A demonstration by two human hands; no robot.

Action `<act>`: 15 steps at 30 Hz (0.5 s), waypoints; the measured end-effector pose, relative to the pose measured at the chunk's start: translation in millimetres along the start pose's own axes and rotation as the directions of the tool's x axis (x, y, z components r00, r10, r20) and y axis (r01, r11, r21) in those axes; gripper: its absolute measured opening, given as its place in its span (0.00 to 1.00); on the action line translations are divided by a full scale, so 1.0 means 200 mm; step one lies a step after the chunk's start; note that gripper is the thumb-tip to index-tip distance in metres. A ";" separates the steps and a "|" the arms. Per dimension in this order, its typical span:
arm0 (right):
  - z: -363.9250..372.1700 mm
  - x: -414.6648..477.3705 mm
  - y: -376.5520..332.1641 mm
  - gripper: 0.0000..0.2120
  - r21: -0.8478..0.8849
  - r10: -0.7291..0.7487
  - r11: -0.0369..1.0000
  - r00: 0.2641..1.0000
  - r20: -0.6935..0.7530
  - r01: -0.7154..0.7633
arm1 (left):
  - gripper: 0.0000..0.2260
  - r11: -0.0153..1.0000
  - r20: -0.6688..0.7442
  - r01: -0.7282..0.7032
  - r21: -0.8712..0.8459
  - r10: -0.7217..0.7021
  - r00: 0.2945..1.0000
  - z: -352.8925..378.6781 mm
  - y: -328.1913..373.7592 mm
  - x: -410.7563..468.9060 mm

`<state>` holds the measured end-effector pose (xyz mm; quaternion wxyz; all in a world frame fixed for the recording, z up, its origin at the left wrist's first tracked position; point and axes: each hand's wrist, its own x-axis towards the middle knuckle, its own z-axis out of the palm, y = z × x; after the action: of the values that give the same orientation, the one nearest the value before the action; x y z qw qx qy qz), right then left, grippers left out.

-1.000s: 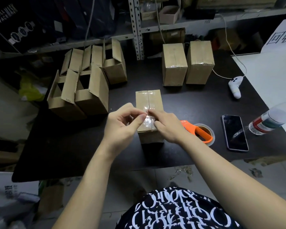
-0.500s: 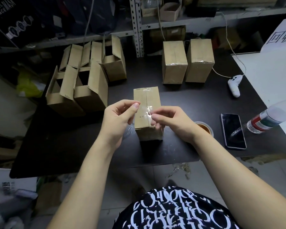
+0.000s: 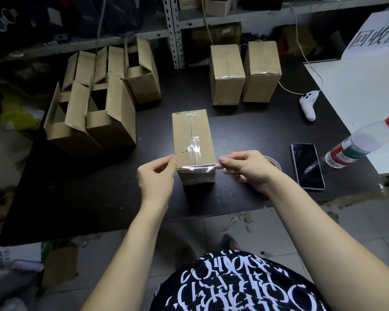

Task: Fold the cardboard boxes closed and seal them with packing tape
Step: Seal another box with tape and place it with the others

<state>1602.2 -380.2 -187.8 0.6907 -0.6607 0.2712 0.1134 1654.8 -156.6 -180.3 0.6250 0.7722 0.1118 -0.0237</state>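
Observation:
A closed cardboard box (image 3: 192, 135) stands in the middle of the black table (image 3: 88, 198), clear tape running along its top seam. A strip of clear tape (image 3: 197, 169) is stretched across the box's near top edge. My left hand (image 3: 157, 176) pinches the strip's left end at the box's left corner. My right hand (image 3: 245, 167) pinches the right end just past the right corner. The tape roll (image 3: 273, 162) lies behind my right hand, mostly hidden.
Several open boxes (image 3: 94, 113) stand at the back left, two sealed boxes (image 3: 245, 72) at the back right. A phone (image 3: 307, 166), a water bottle (image 3: 364, 140) and a white controller (image 3: 309, 103) lie to the right. Shelving runs behind the table.
Both hands have moved apart from the middle of the box's top and down to its near edge, with a strip of tape now stretched between them.

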 end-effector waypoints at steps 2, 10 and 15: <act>0.01 0.00 0.00 0.07 -0.049 -0.023 0.999 1.000 -0.002 0.022 | 0.08 1.000 -0.010 0.000 0.029 0.000 1.000 0.00 -0.03 -0.01; 0.05 0.02 0.01 0.08 -0.137 -0.068 0.989 0.993 -0.099 0.054 | 0.07 1.000 -0.089 0.025 -0.009 -0.026 0.996 0.01 -0.06 0.01; 0.05 0.00 -0.02 0.09 -0.125 -0.041 0.992 0.993 -0.106 0.028 | 0.04 0.997 -0.109 0.079 -0.012 -0.080 0.991 -0.01 -0.07 0.05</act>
<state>1606.9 -370.6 -185.5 0.6348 -0.7118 0.2894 0.0817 1661.8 -151.1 -195.9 0.6195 0.7648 0.1767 -0.0061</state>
